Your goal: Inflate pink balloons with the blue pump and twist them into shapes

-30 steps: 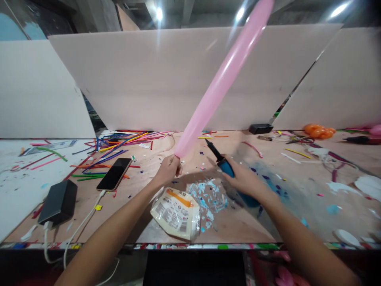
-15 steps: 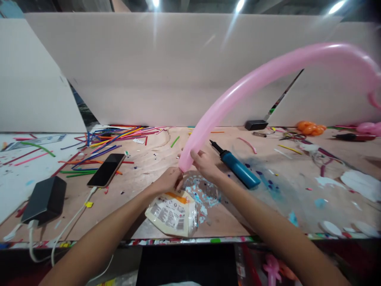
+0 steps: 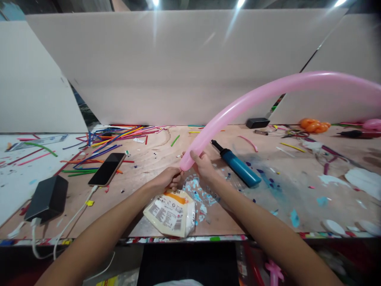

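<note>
Pack [image 3: 168,214] on table [image 3: 151,161], just below left hand [image 3: 168,179]: orange band, small print and a barcode, print too small to read; top characters partly covered by left hand, no brand legible. Pack is pale with a clear plastic edge at right; contents can't be seen. Pink balloon [image 3: 238,108], long and inflated, is up over table, near end between the hands, arching right; far end cut off by right edge of view. Left hand pinches its end, fingers curled closed. Right hand [image 3: 205,166] grips balloon just above that, thumb on near side; its other fingers mostly hidden. Blue pump [image 3: 241,169] lies right of right hand, black nozzle pointing up-left, no writing readable. Phone [image 3: 107,169] left, screen dark, white cable [image 3: 76,218] at its lower end. Dark box [image 3: 47,198] near left edge of table, also with a white cord plugged in; no label readable. Loose uninflated balloons [image 3: 133,137] piled at back left, overlapping, can't count. Orange balloon [image 3: 314,125] back right. Blue flakes [image 3: 202,200] beside pack, partly behind right forearm. Pink shape [image 3: 274,272] below table edge, cut off at bottom.
</note>
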Motion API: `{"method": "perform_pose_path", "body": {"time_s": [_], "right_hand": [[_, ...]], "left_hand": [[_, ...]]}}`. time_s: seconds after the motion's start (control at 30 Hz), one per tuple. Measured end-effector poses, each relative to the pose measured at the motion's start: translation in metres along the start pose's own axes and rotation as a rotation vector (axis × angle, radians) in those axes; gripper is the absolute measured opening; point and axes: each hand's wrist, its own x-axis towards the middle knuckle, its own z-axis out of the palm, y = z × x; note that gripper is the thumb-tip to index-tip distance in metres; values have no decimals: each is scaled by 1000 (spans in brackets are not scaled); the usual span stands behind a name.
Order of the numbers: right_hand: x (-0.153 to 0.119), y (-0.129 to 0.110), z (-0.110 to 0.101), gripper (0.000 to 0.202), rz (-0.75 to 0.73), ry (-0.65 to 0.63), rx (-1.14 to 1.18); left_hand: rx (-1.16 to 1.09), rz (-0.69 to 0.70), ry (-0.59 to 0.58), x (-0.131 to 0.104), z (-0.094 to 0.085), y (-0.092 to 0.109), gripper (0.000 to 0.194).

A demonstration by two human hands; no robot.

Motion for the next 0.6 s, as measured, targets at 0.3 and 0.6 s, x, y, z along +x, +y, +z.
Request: {"method": "perform_pose_path", "body": {"time_s": [0.3,0.6], "right_hand": [[0,5,1,49,-2,-15,-44],[-3,-1,5,51,10,-14,-71]], "left_hand": [[13,-54,-46,-2,3,2,19],[-1,-66,-63,1,0,0,21]]}}
